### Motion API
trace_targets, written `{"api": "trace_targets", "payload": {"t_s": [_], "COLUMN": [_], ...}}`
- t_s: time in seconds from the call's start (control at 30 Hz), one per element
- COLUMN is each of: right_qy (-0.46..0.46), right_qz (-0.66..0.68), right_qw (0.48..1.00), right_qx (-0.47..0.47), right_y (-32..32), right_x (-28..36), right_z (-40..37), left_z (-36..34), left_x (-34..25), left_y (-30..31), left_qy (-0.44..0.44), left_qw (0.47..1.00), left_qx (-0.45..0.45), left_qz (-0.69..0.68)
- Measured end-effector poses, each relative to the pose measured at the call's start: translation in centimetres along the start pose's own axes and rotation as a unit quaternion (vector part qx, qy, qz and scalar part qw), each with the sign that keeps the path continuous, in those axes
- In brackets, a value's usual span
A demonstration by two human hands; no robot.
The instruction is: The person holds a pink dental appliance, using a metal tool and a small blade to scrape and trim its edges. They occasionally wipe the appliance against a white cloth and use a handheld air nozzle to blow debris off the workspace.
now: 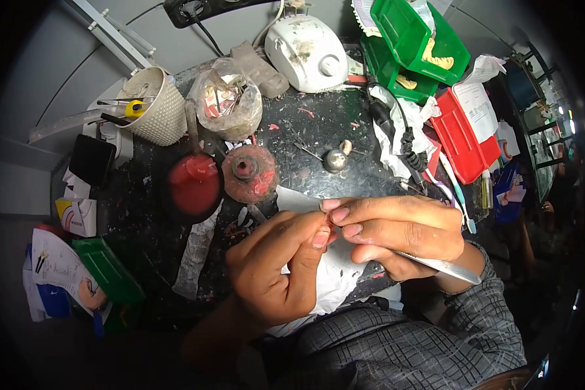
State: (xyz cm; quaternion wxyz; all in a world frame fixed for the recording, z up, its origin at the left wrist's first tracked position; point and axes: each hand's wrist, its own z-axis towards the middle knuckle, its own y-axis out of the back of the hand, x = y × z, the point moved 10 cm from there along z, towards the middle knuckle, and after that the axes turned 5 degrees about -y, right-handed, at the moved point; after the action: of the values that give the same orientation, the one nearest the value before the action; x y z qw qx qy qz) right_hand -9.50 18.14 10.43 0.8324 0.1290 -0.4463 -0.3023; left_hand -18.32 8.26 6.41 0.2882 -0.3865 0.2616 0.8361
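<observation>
My left hand (281,260) is closed, thumb and forefinger pinching a small reddish piece (330,225) that is mostly hidden by the fingertips. My right hand (406,233) meets it there, its fingertips touching or very close to the same piece. Lodged in the right hand is a slim silvery metal tool (445,268), whose flat end sticks out past the palm towards the wrist. White paper (335,276) lies beneath both hands. Beyond them stand a round, red-stained burner (257,185) and a dark-rimmed dish of red material (194,184).
A small metal ball-shaped object (335,160) sits on the black worktop. Behind are a plastic bag of scraps (231,120), a woven cup of tools (153,117) and a white machine (305,55). Green bins (387,29) with dental casts and a red bin (458,140) stand right.
</observation>
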Motion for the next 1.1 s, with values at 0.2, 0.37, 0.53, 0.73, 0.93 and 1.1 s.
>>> {"api": "trace_targets", "payload": {"t_s": [0.2,0.37,0.53,0.73,0.93,1.1], "right_qy": [-0.002,0.001,0.009,0.097,0.080,0.036], "right_qz": [-0.006,0.000,-0.005,-0.080,-0.086,-0.049], "right_qw": [1.000,1.000,1.000,0.992,0.993,0.998], "right_qx": [0.006,-0.001,-0.001,-0.010,-0.011,-0.026], "right_y": [-0.06,-0.01,-0.16,-0.69,-0.63,-0.25], "right_x": [-0.01,0.07,0.03,0.61,0.61,0.14], "right_z": [0.00,0.10,0.10,-0.39,-0.47,-0.41], "left_z": [0.14,-0.03,-0.01,-0.17,-0.26,-0.31], "left_x": [-0.23,-0.12,-0.53,-0.49,-0.14,0.27], "left_y": [0.00,-0.06,-0.06,0.00,0.04,0.11], "left_qy": [-0.008,-0.014,-0.033,-0.028,-0.013,0.012], "left_qw": [1.000,1.000,0.999,0.999,1.000,1.000], "left_qx": [-0.003,-0.003,-0.002,-0.006,-0.007,-0.008], "left_qz": [0.003,0.008,0.035,0.041,0.019,-0.007]}}
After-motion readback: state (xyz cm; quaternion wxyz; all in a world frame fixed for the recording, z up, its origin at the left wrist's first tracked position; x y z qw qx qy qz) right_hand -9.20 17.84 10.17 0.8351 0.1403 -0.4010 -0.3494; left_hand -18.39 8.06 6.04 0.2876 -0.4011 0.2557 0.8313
